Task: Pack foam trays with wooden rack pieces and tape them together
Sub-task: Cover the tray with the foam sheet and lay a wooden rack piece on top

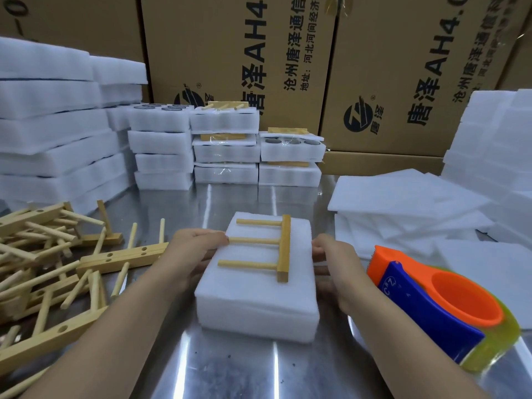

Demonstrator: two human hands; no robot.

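Observation:
A white foam tray (256,300) lies on the metal table (230,370) in front of me. On its top rests a wooden rack piece (283,247), a bar with three dowels pointing left. My left hand (193,249) grips the tray's left edge, fingers curled over the top near the middle dowel. My right hand (335,263) grips the tray's right edge. An orange and blue tape dispenser (437,306) with a yellowish tape roll sits just right of my right wrist.
A heap of loose wooden rack pieces (57,263) covers the left. Packed foam trays (227,151) are stacked at the back, plain foam blocks (51,125) at far left, thin foam sheets (408,203) on the right. Cardboard boxes (239,53) stand behind.

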